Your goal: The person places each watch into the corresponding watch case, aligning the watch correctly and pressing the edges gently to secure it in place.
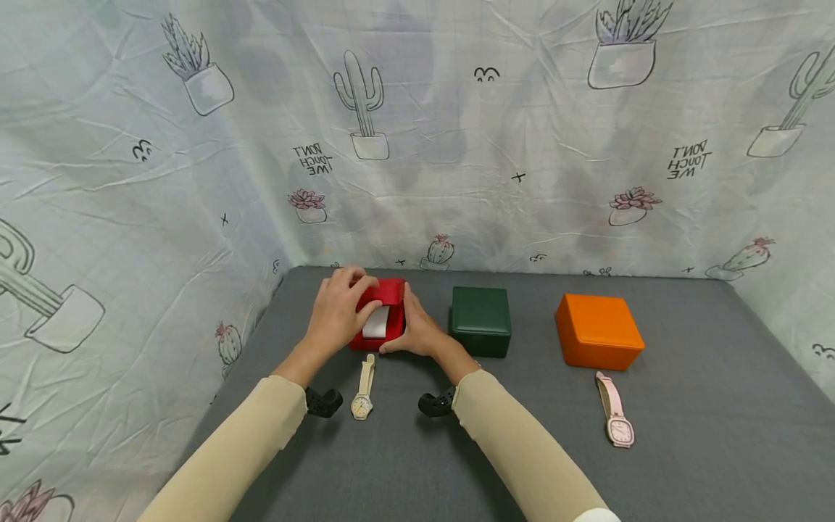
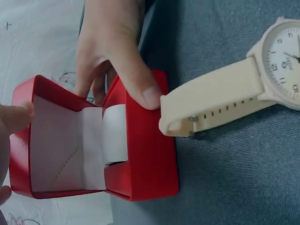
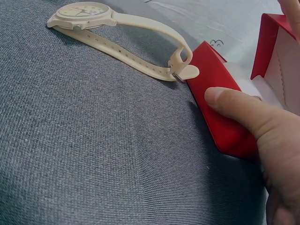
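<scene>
A red watch box stands with its lid raised and a white cushion inside its base. My left hand holds the lid by its edge, with fingertips on it in the left wrist view. Round the right side of the base, my right hand grips, its thumb pressed on the front wall. A cream wristwatch lies just in front of the box. Its strap is buckled into a loop, and the buckle end is close to the front wall.
To the right of the red box is a closed green box, and farther right a closed orange box. A pink wristwatch lies in front of the orange one. Patterned cloth hangs behind the grey table.
</scene>
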Demonstrator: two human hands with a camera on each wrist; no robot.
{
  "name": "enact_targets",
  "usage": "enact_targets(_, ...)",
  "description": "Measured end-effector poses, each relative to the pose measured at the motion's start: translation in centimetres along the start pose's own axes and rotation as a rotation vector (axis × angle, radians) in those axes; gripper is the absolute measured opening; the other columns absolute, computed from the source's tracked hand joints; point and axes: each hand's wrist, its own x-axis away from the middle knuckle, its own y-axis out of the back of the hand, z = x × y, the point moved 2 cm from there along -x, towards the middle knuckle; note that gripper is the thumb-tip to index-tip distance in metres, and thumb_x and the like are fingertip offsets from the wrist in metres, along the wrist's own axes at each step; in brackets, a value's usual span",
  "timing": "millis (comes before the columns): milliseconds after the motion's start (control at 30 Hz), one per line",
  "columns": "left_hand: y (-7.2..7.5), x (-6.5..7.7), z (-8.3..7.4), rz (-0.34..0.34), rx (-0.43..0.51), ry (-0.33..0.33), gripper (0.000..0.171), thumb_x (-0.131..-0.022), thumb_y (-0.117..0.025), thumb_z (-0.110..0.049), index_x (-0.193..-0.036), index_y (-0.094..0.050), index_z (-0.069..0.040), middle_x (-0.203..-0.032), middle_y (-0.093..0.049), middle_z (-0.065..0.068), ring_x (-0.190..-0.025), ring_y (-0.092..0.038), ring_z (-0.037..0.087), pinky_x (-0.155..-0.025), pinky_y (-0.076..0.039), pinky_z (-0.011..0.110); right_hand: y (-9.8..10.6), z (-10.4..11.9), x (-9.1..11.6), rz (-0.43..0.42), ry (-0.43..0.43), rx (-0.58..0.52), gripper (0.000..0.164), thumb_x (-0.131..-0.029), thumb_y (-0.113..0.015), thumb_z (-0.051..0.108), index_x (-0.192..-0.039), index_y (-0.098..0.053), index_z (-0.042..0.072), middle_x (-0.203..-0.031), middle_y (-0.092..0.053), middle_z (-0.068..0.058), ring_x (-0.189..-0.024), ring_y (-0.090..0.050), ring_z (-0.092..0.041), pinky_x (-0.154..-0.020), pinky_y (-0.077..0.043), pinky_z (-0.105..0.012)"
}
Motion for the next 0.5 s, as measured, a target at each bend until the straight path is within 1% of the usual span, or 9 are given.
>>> enact_targets(100,0.02,0.15,-0.19,-0.028,-0.04,-0.019,0.029,-0.082,-0.078,-0.024,-0.108,-0.068,-0.014,-0.113,-0.062,0.009,-0.105,-0.055,0.028,-0.084,-0.047,0.045,-0.06,0.0,-0.03,0.001,-0.001,0.004,0.132,-0.071,-0.086,0.03,-0.154,0.014,0.013,-0.161,-0.01,-0.011,-0.139,-0.033,-0.029,-0.112,-0.038,-0.044)
enact_targets(267,0.08,0.31,-0.44,-0.032,-0.088,-0.026,0.03,-0.085,-0.075,-0.025,-0.112,-0.069,-0.014,-0.116,-0.064,0.008,-0.108,-0.056,0.028,-0.087,-0.051,0.045,-0.08,0.01,-0.01,-0.004,0.005,-0.009,0.133,-0.07,-0.087,0.029,-0.154,0.014,0.014,-0.161,-0.012,-0.011,-0.139,-0.033,-0.029,-0.112,-0.039,-0.044)
enact_targets(500,0.11,0.42,-0.49,-0.055,-0.126,-0.08,0.03,-0.086,-0.074,-0.024,-0.113,-0.069,-0.013,-0.116,-0.066,0.008,-0.109,-0.059,0.027,-0.088,-0.054,0.044,-0.16,-0.23,-0.12,-0.022,0.031,-0.019,0.133,-0.069,-0.088,0.03,-0.155,0.012,0.014,-0.159,-0.016,-0.011,-0.137,-0.035,-0.028,-0.109,-0.041,-0.045)
